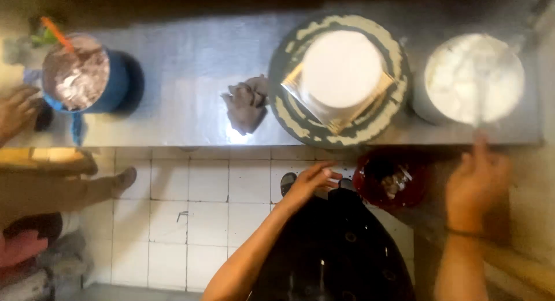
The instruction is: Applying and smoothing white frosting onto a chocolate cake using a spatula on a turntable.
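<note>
Overhead, the right hand point(477, 182) is hovering at the near edge of the steel bench point(191, 64), fingers loosely spread in an open grip and holding nothing that shows; its index finger is pointing up toward the white bowl of cream point(474, 78), which is sitting just beyond the fingertips at the bench's far right; a thin pale utensil point(477, 93) is lying in that bowl, its long axis running toward the hand, though its blurred outline makes the kind of tool impossible to tell. The left hand point(312, 182) is hanging below the bench edge, fingers half curled and empty, nearest to the round white cake point(341, 67) resting on a square board on a smeared turntable point(289, 113); of the two, the right hand is plainly the nearer to the bowl. A crumpled brown cloth point(245, 101) is lying left of the turntable; a blue tub of chocolate-streaked cream point(78, 75) is standing at the far left, with another person's hand point(16, 110) beside it; a dark red bowl point(390, 179) is sitting low between the two hands.
</note>
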